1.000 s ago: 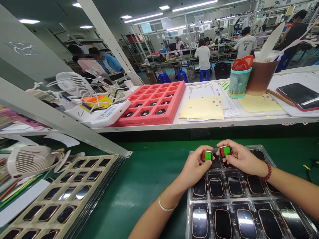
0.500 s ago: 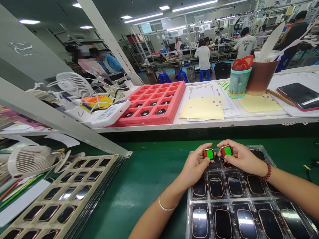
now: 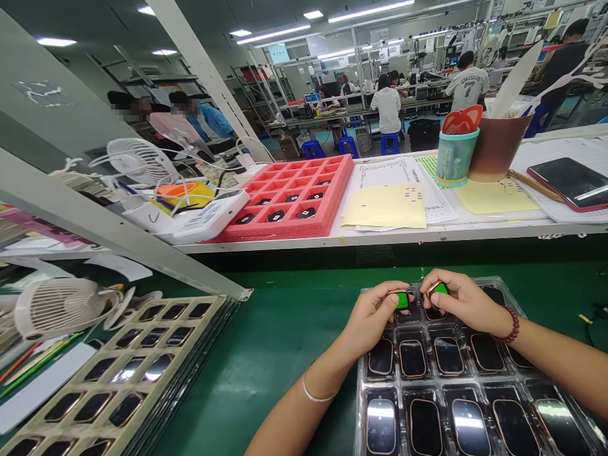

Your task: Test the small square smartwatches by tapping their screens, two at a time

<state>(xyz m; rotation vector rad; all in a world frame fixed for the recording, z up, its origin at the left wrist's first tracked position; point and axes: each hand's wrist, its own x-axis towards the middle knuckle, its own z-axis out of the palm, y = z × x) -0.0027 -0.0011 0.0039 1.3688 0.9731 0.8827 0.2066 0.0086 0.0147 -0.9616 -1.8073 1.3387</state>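
Observation:
Between the thumb and fingers of my left hand (image 3: pixel 373 313) is a smartwatch (image 3: pixel 402 300) with a lit green screen. My right hand (image 3: pixel 463 299) pinches a second smartwatch (image 3: pixel 437 290), gold-rimmed and tilted, its screen also green. Both watches are held above the far rows of a clear plastic tray (image 3: pixel 360 405). Several dark-screened watch cases lie in its pockets, among them a gold-rimmed one (image 3: pixel 425 425) in the nearest row. My hands and right forearm cover part of the tray's far and right side.
At left, a stack of beige trays (image 3: pixel 102 386) holds more watches beside a white fan (image 3: pixel 59 307). Along the raised shelf stand a red foam tray (image 3: pixel 327 218), yellow paper (image 3: pixel 386 206), a teal cup (image 3: pixel 455 158) and a phone (image 3: pixel 567 180). A slanted white post (image 3: pixel 190 269) rises at left.
Both watches have tilted in my fingers, so less of each screen shows and the red part is mostly gone from view. My left hand has sunk slightly; the grip of both hands continues.

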